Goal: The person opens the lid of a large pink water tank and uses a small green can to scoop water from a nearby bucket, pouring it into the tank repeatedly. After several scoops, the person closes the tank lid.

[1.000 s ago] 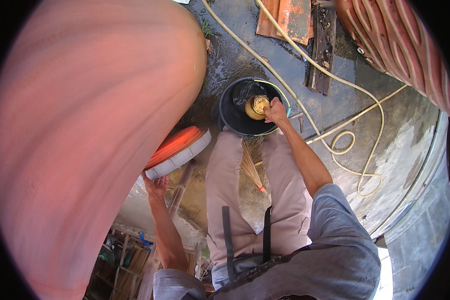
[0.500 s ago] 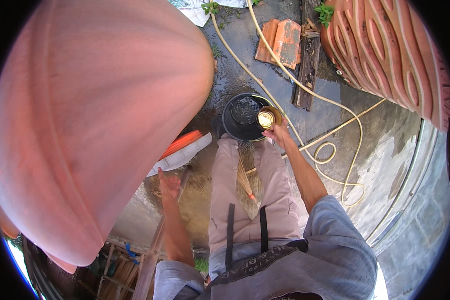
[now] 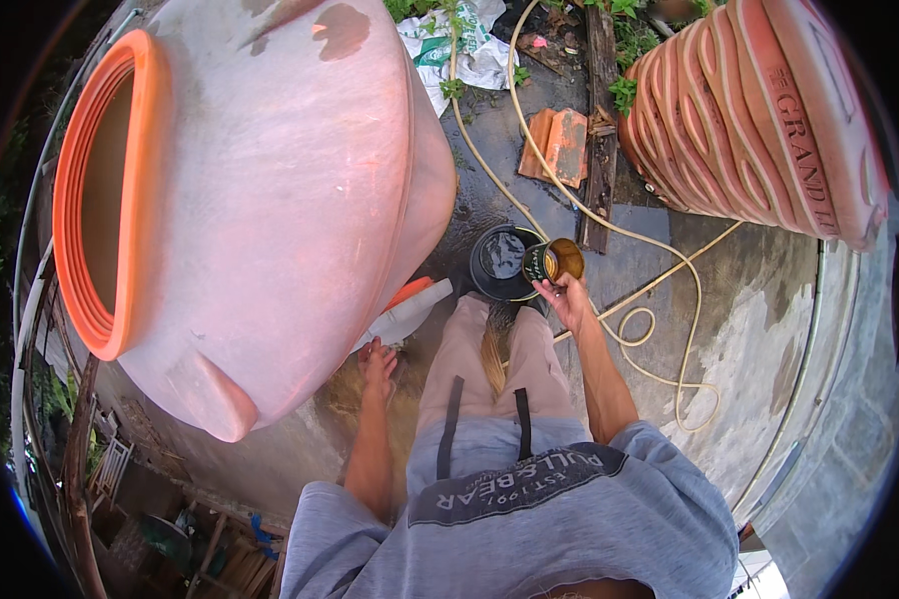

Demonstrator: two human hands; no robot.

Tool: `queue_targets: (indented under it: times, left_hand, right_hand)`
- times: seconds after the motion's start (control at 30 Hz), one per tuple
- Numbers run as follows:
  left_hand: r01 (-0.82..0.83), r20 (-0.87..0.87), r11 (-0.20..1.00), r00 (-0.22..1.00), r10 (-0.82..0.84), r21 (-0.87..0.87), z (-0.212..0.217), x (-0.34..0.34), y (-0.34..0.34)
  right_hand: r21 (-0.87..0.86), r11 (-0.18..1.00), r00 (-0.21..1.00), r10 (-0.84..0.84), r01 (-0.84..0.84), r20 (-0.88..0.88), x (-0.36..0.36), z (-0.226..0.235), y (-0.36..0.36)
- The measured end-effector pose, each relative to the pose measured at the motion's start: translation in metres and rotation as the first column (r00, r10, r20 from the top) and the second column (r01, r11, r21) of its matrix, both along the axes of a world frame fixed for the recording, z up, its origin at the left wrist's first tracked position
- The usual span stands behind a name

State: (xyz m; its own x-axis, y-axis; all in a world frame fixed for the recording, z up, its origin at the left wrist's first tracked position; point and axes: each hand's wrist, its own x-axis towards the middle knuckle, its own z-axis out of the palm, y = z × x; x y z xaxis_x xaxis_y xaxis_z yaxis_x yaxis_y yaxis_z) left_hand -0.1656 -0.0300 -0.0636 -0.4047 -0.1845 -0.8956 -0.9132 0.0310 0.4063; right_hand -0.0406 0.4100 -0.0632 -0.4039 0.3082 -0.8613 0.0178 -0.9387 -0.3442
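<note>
My right hand (image 3: 568, 299) grips a tin can (image 3: 537, 265), dark green outside with a golden inside. The can is tilted, its mouth facing right, beside the rim of a black bucket (image 3: 477, 278). Water (image 3: 501, 256) shows inside the bucket, which stands on the wet ground just beyond my feet. My left hand (image 3: 378, 365) holds nothing, its fingers loosely bent and apart. It hovers by a white and orange piece (image 3: 406, 313), partly hidden under the large pink tank. A broom (image 3: 492, 361) shows between my legs.
The big pink tank (image 3: 300, 180) with an orange round opening (image 3: 145, 200) fills the left side. A ribbed pink tank (image 3: 739, 130) lies at the far right. Hose loops (image 3: 704, 299), roof tiles (image 3: 559, 145) and a weathered plank (image 3: 601, 120) lie on the concrete.
The can has tipped from showing its inside upward to lying more sideways at the bucket's right rim. My view has shifted, showing the tank's orange opening. My left hand's fingers have bent a little.
</note>
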Motion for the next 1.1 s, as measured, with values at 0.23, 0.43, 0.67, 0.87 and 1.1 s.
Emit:
queue_targets:
  times: [0.23, 0.43, 0.67, 0.87, 1.1]
  left_hand:
    - [0.499, -0.108, 0.858, 0.866, -0.489, 0.122, 0.068, -0.024, 0.034]
    - [0.826, -0.391, 0.509, 0.563, -0.728, 0.243, 0.16, -0.05, 0.112]
    - [0.811, -0.55, 0.5, 0.578, -0.603, 0.304, 0.324, -0.079, 0.193]
    - [0.668, -0.896, 0.726, 0.21, -0.39, -0.16, 0.403, -0.118, 0.243]
    - [0.525, -0.928, 0.851, 0.305, -0.215, -0.025, 0.456, -0.186, 0.218]
  right_hand:
    - [0.095, 0.994, 0.998, 0.046, -0.049, 0.033, -0.037, 0.082, -0.02]
    - [0.211, 0.964, 0.981, 0.182, -0.164, -0.068, -0.066, 0.152, -0.051]
    - [0.457, 0.862, 0.929, 0.328, -0.221, -0.169, -0.108, 0.268, -0.06]
    - [0.76, 0.597, 0.877, 0.474, -0.256, -0.076, -0.155, 0.401, -0.058]
    - [0.965, 0.16, 0.694, 0.719, -0.207, 0.03, -0.244, 0.438, -0.044]
